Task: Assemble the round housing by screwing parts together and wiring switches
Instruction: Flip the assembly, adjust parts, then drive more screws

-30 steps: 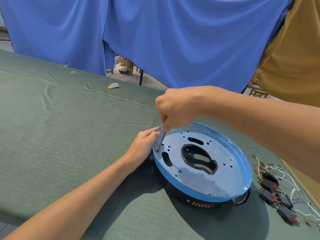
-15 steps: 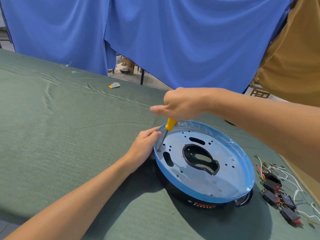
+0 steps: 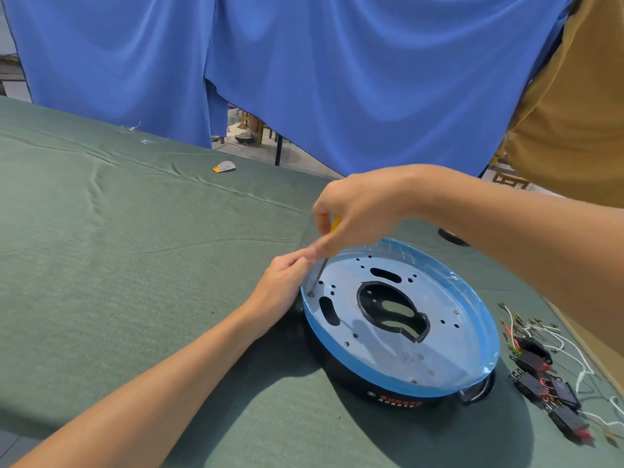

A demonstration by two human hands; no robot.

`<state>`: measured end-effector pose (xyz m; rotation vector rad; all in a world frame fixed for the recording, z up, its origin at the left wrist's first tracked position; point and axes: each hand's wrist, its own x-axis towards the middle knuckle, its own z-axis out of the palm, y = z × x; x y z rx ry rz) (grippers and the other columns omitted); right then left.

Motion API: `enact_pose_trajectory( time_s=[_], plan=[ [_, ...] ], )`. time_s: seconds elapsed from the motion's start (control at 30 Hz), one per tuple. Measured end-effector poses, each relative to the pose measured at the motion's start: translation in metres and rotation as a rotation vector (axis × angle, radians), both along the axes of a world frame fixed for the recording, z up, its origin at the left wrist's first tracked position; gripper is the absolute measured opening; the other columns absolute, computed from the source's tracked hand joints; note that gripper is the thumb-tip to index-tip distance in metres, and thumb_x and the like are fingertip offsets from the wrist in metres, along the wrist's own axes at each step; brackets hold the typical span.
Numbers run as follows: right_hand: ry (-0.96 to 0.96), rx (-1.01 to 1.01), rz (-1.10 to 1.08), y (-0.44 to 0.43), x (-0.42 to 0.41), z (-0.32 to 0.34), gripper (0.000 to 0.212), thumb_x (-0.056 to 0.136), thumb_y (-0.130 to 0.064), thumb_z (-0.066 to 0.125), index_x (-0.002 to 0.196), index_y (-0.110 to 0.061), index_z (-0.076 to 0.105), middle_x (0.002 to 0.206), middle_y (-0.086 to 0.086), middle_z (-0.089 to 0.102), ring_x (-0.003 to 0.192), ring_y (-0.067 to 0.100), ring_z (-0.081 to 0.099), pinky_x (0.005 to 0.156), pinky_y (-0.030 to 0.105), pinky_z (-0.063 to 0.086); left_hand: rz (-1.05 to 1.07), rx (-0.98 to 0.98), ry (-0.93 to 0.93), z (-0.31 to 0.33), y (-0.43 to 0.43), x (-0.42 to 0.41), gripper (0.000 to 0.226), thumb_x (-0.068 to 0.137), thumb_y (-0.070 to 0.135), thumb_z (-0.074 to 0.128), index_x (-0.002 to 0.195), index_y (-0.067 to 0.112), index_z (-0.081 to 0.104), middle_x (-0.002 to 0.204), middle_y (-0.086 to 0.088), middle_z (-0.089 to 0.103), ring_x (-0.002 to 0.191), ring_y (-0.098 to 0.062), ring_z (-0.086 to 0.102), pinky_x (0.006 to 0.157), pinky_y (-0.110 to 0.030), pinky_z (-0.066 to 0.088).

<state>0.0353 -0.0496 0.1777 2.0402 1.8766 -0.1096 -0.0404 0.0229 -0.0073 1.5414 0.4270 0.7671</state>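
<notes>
Housing [image 3: 341, 373], round and black-walled, lies flat on the green-covered table [image 3: 135, 265], toward its near right part. Its top is a pale metal plate [image 3: 449, 346] with a large dark cut-out in the middle and many small holes, ringed by a blue rim [image 3: 486, 319]. At the plate's left edge a screwdriver [image 3: 320, 273] stands nearly upright, its tip on a screw [image 3: 311, 294]. The right hand [image 3: 364, 211] reaches in from the right and is closed round the yellow handle from above. The left hand [image 3: 280, 292] rests against the housing's left rim with its fingers fairly straight, gripping nothing, fingertips just beside the screwdriver shaft. Near the table's right edge, beside the housing, lie several black switches [image 3: 540, 376] with red ends among loose white wires [image 3: 557, 336]. A small grey and yellow scrap [image 3: 224, 167] lies close to the far edge. Blue cloth [image 3: 337, 79] hangs behind the table, and a mustard-coloured garment [image 3: 574, 113] fills the upper right.
</notes>
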Motion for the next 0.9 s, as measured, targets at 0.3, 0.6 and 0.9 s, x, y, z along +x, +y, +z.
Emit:
enact_pose_trajectory(
  time_s=[0.3, 0.6, 0.9],
  plan=[
    [-0.005, 0.108, 0.074, -0.002, -0.002, 0.003, 0.012, 0.078, -0.025, 0.077, 0.076, -0.027, 0.065, 0.068, -0.009, 0.057, 0.062, 0.004, 0.050, 0.047, 0.022, 0.034, -0.026, -0.017, -0.015, 0.002, -0.001, 0.000, 0.036, 0.086, 0.027, 0.044, 0.096, 0.038, 0.077, 0.103, 0.002, 0.076, 0.101, -0.017, 0.070, 0.097, -0.039, 0.049],
    [-0.053, -0.001, -0.018, 0.001, 0.000, 0.002, 0.047, 0.090, -0.055, 0.056, 0.096, -0.010, 0.064, 0.090, 0.009, 0.066, 0.081, 0.028, 0.063, 0.052, 0.027, 0.040, 0.008, -0.004, 0.014, 0.001, -0.001, 0.000, 0.032, 0.085, 0.032, 0.047, 0.096, 0.029, 0.077, 0.100, -0.006, 0.076, 0.102, -0.026, 0.069, 0.101, -0.054, 0.047],
    [-0.010, 0.112, 0.126, -0.002, -0.012, 0.002, 0.012, 0.078, -0.018, 0.075, 0.079, -0.028, 0.068, 0.077, -0.007, 0.061, 0.061, 0.003, 0.049, 0.045, 0.020, 0.032, -0.006, 0.005, 0.019, 0.002, -0.002, -0.001, 0.035, 0.088, 0.028, 0.045, 0.100, 0.034, 0.077, 0.104, 0.003, 0.076, 0.103, -0.017, 0.069, 0.100, -0.044, 0.048]
  ],
)
